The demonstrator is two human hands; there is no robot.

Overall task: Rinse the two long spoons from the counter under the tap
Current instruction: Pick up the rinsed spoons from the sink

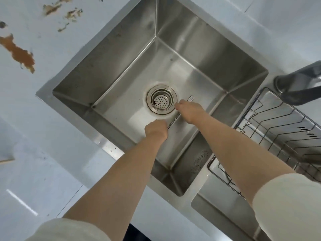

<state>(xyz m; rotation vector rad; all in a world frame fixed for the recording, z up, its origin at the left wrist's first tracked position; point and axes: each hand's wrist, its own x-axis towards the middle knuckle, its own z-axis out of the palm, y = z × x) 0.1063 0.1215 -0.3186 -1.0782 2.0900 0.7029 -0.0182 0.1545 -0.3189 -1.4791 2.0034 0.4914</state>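
Observation:
Both my hands reach down into the steel sink (121, 54), just in front of the round drain strainer (161, 101). My left hand (156, 130) is closed around one end of a long thin metal utensil with a twisted handle (173, 121). My right hand (190, 111) is closed around its other part. A small pronged metal tip (190, 98) sticks out beyond my right hand. Whether one or two utensils are held I cannot tell. The dark tap (298, 84) stands at the right edge, and no water stream shows.
A wire dish rack (278, 133) sits in the second basin to the right. The pale counter (43, 119) on the left carries brown stains (19, 53) near its far side.

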